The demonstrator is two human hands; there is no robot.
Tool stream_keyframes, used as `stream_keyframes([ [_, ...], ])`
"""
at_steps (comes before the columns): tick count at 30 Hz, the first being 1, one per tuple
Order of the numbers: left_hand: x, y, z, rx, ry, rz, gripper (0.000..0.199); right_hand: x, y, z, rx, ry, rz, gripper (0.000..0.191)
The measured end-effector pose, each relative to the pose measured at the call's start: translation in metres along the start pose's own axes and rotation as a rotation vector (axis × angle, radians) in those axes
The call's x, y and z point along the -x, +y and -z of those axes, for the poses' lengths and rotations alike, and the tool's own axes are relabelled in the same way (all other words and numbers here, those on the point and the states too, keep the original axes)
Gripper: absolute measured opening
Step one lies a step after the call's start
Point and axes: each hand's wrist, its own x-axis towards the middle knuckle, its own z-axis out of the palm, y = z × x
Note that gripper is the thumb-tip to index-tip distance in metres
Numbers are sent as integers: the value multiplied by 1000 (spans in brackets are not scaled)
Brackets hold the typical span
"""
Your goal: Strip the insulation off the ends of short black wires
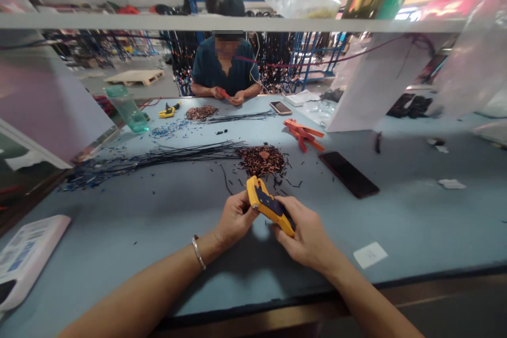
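My right hand (pixel 303 229) is wrapped round the handles of a yellow and dark blue wire stripper (pixel 273 208). The tool's head points up and to the left. At that head, the fingers of my left hand (pixel 235 222) are pinched together; what they hold, if anything, is too small or hidden to make out. Just beyond the tool lies a heap of short copper and black wire scraps (pixel 263 161). Long black wires (pixel 186 154) stretch left from the heap, with blue bits at their far ends. A single dark wire (pixel 225 179) curves near my left hand.
A dark phone (pixel 348 173) and red-orange pliers (pixel 304 134) lie to the right. A white device (pixel 29 259) sits at the left edge and a paper slip (pixel 370 255) at the front right. Across the table sits a person (pixel 225 68) under a shelf (pixel 253 23), near a green bottle (pixel 127 108).
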Motion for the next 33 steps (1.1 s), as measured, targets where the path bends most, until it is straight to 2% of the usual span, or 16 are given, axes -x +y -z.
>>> stream_keyframes([
  [4,0,-3,-1,-11,3,-20,58,0,4,-1,33,21,26,37],
  [9,0,-5,-1,11,-49,-6,54,-1,10,-2,93,27,30,23],
  [13,-2,-5,-1,36,-64,27,51,-3,15,-6,143,7,-27,11],
  [16,-4,-7,-2,20,-24,26,48,-8,15,-6,149,-19,-87,6],
  [19,-8,-9,-1,-66,69,35,38,-17,9,2,120,-77,-178,7],
  [23,-11,-11,0,-205,214,92,27,-35,-1,14,-112,-217,-334,13],
  [25,-11,-11,0,-233,240,111,24,-41,-2,15,-241,-240,-377,16],
  [33,-11,-8,-1,-227,207,145,22,-35,16,8,-596,-85,-477,32],
])
